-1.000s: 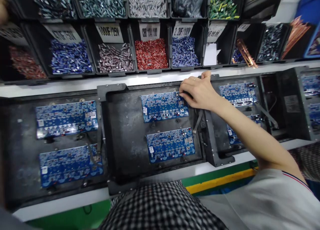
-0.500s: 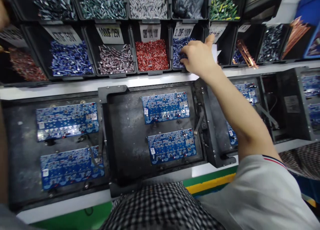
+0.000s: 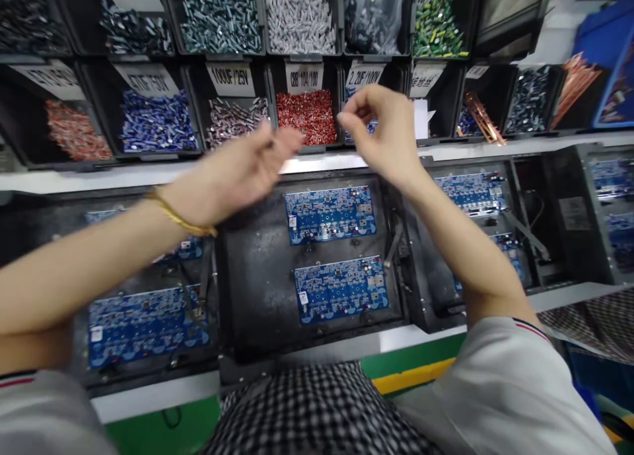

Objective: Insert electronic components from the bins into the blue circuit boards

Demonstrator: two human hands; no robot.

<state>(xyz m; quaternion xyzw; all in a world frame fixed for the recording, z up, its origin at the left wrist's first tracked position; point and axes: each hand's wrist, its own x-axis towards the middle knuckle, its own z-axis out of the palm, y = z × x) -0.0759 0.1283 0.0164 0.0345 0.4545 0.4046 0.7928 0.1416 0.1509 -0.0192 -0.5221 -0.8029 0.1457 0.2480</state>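
Observation:
My right hand (image 3: pixel 384 135) is raised in front of the bin of blue capacitors (image 3: pixel 364 118), with thumb and fingers pinched together; what they hold is too small to make out. My left hand (image 3: pixel 242 171) reaches in from the left, blurred, with its fingers curled toward the right hand, just below the bin of red parts (image 3: pixel 307 115). A gold bracelet (image 3: pixel 178 217) sits on the left wrist. Below both hands lie two blue circuit boards, an upper one (image 3: pixel 330 214) and a lower one (image 3: pixel 341 288), in a black carrier tray (image 3: pixel 252 290).
Rows of black bins with labelled parts fill the shelf: blue (image 3: pixel 156 121), grey (image 3: pixel 232 119), green (image 3: pixel 438 29), white (image 3: pixel 300 22). More carriers with blue boards sit left (image 3: pixel 143 323) and right (image 3: pixel 470 187). Copper strips (image 3: pixel 483 115) stick out at the right.
My right hand went from the upper board up to the blue capacitor bin, then lifted out pinched. My left arm came in from the left toward the right hand.

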